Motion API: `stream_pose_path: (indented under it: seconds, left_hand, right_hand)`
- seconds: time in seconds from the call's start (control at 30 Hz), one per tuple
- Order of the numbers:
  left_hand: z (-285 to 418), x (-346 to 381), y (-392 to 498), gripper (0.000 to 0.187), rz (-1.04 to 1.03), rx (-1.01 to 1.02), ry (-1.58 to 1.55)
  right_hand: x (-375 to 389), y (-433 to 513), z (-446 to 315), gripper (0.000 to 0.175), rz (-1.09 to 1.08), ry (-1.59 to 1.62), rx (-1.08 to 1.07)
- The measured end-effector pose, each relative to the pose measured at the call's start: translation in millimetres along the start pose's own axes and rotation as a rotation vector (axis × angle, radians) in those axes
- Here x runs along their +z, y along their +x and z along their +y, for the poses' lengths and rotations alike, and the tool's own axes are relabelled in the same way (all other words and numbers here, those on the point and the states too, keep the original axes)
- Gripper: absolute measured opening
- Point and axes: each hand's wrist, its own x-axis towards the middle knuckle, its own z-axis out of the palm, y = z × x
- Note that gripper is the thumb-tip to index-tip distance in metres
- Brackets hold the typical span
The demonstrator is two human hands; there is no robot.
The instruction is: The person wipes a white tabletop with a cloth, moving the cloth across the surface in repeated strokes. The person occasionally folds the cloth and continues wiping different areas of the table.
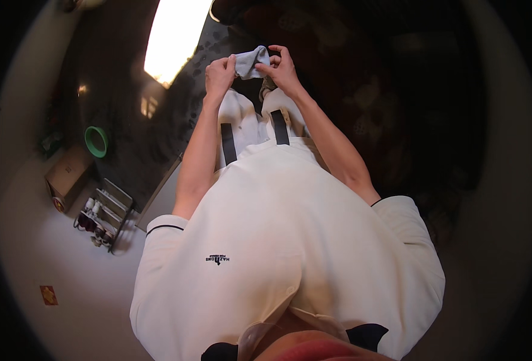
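Observation:
A small light grey-blue piece of fabric (248,63), which looks like a sock, is stretched between my two hands above and beyond my knees. My left hand (219,76) grips its left end between thumb and curled fingers. At the right end, my right hand (285,72) has its thumb on the fabric and other fingers behind the edge, with the index finger arched above it. The fabric is folded over near its right side. Below it are my knees in white trousers (243,110), and part of a shoe or foot shows between them.
On the left stand a green basin (96,141), a cardboard box (69,173) and a small metal rack (112,203) holding shoes. A pale board or panel edge (160,194) lies beside my left arm. Bright light reflects off the dark floor (130,149) at upper left.

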Motion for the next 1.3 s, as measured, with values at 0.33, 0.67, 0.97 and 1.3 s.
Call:
stream_pose_path:
  seconds: [0.33, 0.67, 0.97, 1.3]
  left_hand:
    - [45.9, -8.2, 100.1, 0.039, -0.235, 0.188, -0.001]
    - [93.8, 28.0, 185.4, 0.04, -0.388, 0.386, 0.12]
    - [123.4, 20.5, 230.6, 0.035, -0.309, 0.582, 0.137]
    - [58.5, 23.8, 253.2, 0.063, -0.309, 0.424, 0.443]
  right_hand:
    - [-21.2, 12.7, -18.4, 0.021, 0.529, -0.624, -0.581]
    - [-38.7, 53.3, 11.4, 0.034, 0.628, -0.431, -0.112]
    - [-23.7, 91.6, 5.6, 0.03, 0.797, -0.375, -0.249]
    - [29.1, 118.1, 23.6, 0.046, 0.605, -0.63, 0.046]
